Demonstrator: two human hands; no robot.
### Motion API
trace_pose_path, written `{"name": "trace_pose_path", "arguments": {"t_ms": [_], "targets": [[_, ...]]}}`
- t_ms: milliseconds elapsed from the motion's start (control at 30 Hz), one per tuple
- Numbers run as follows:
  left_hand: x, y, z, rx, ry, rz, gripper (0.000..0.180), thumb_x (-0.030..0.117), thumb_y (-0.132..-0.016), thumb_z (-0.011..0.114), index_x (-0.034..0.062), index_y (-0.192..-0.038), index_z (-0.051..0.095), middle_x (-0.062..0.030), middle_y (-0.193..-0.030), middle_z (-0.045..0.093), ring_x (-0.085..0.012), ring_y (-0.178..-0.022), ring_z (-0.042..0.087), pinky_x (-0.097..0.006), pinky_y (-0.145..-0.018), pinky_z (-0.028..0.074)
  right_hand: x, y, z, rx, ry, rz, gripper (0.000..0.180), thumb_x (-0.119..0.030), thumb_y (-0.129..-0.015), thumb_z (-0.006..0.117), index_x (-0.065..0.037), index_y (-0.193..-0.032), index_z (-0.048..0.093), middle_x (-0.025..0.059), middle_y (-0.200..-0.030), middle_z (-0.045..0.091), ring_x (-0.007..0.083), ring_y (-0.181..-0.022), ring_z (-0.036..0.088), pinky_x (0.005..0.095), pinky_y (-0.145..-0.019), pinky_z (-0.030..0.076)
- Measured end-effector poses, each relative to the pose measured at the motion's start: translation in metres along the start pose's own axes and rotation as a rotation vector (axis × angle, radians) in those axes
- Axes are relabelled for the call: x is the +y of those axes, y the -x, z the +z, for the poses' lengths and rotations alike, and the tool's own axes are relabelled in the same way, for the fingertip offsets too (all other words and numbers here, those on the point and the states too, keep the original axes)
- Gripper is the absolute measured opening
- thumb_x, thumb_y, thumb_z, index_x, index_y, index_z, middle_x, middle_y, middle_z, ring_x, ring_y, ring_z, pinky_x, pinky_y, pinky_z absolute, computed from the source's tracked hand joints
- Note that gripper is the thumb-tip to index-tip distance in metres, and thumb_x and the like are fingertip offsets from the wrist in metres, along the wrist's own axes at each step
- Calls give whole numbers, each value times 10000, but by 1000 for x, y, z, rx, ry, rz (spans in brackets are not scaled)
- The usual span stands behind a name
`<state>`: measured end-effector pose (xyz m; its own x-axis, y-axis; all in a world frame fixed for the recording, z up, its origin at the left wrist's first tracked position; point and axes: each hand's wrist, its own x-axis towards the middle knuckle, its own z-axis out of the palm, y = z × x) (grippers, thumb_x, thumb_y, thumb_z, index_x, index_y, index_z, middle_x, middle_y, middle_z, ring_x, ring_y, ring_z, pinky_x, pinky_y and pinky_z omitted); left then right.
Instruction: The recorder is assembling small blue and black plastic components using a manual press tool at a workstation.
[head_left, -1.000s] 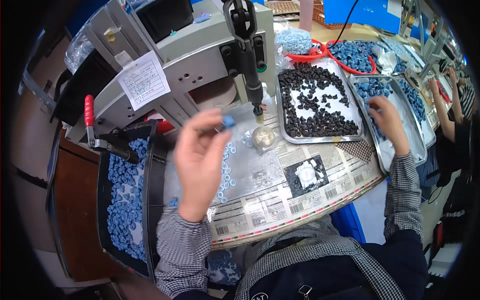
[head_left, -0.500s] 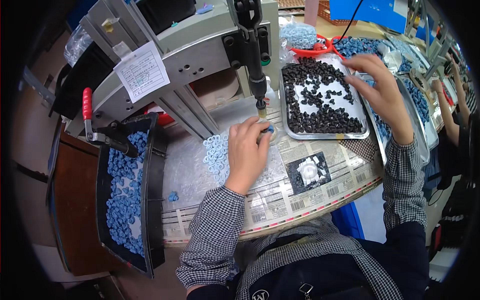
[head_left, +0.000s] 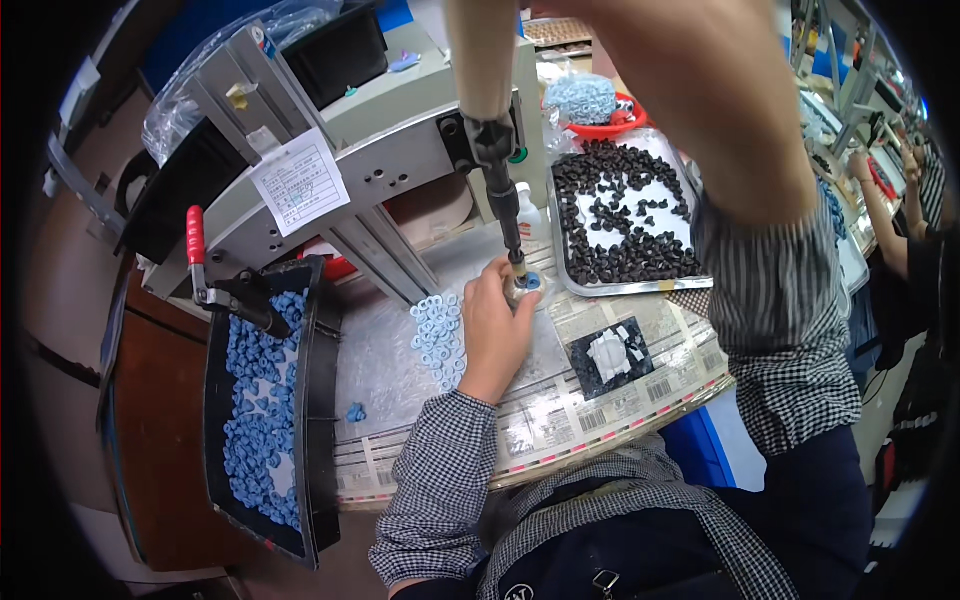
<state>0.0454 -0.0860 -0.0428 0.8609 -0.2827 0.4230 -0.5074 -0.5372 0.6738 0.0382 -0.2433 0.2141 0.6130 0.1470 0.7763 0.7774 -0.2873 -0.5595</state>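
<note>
My left hand curls its thumb and fingers round a small round holder with a blue part in it. The dark rod of a hand press comes down over this holder, its pale tip at the blue part. My right arm reaches up across the view. Its hand lies at the top edge, mostly cut off, near a beige, bar-like shape above the press; whether its fingers are closed is hidden. Pale blue rings lie in a loose pile beside my left hand.
A metal tray of small black parts stands to the right, with a white bottle beside it. Nearer me lies a dark square pad with white scraps. A black bin of blue parts and a red-handled clamp are at left.
My right hand has swung from above the tray up and left to the top edge. The rod's tip has come down to the blue part in my left hand. The view has shifted slightly.
</note>
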Motion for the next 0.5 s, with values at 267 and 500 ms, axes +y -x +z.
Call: {"name": "trace_pose_path", "arguments": {"t_ms": [267,500], "targets": [[3,-3,-6,-59,-27,-30,521,176,-868,735,-32,-1299,529,-192,-1205,636,-339,-1119,568,-434,-989,441,-22,87,47,120,-100,-458,362,-309,-795,807,-42,-986,655,84,-913,630,262,-947,642,439,-949,499],[-3,-5,-2,-83,-9,-43,470,185,-885,697,-15,-1284,551,-202,-1194,641,-362,-1142,550,-447,-1006,423,46,117,-1,189,-41,-139,437,-233,-921,692,6,-1270,581,158,-1167,649,292,-1129,632,412,-990,485]]}}
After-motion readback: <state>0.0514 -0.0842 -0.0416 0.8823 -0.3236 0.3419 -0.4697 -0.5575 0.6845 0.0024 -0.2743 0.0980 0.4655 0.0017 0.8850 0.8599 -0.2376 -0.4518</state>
